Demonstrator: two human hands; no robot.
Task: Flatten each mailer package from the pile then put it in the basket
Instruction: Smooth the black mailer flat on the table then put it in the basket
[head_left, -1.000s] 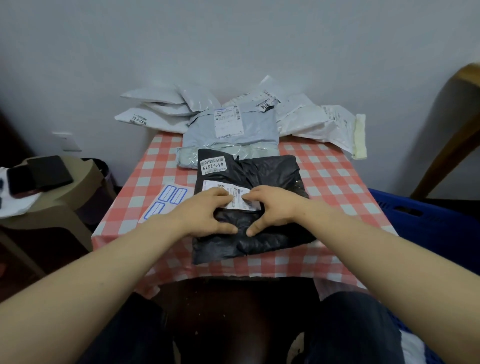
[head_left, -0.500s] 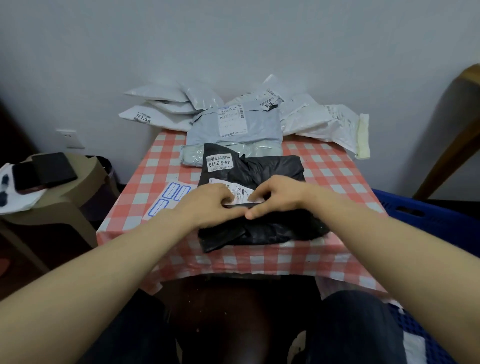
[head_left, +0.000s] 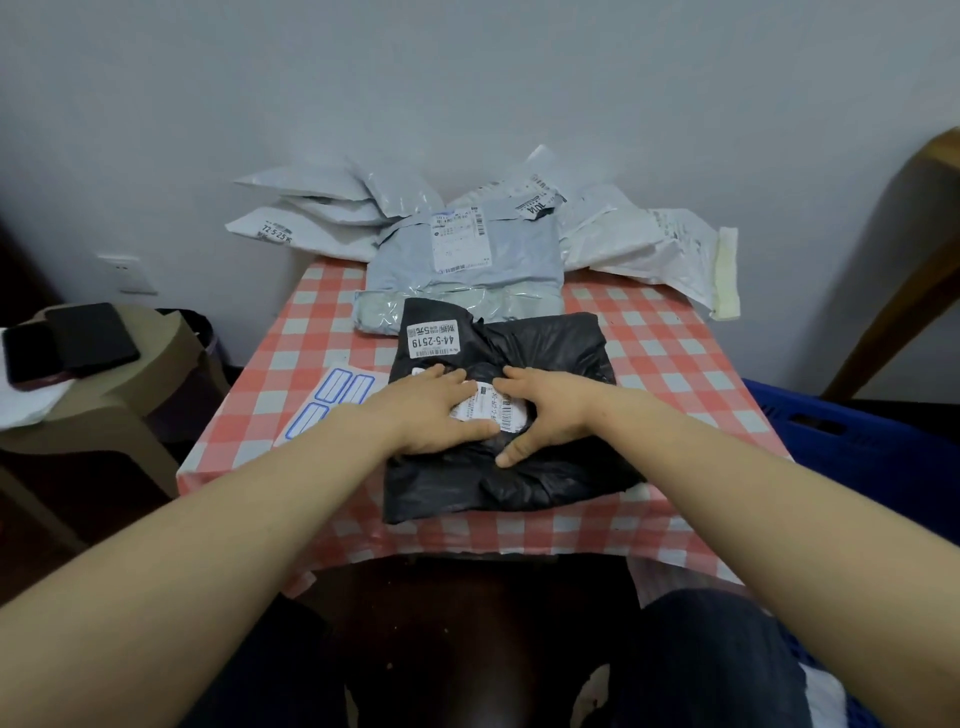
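Ten fingers spread flat: our left hand (head_left: 434, 410) and right hand (head_left: 545, 410) lie palm-down, side by side, gripping nothing, both pressing the black mailer (head_left: 519, 478). Between them shows a white label (head_left: 485, 410); a second label (head_left: 432, 339) sits at the mailer's far left corner. This mailer lies at the near edge of our checked table (head_left: 675, 364). Behind it a grey mailer (head_left: 467, 260) fronts the pile (head_left: 623, 234) against the wall. Right of the table stands our blue basket (head_left: 857, 431).
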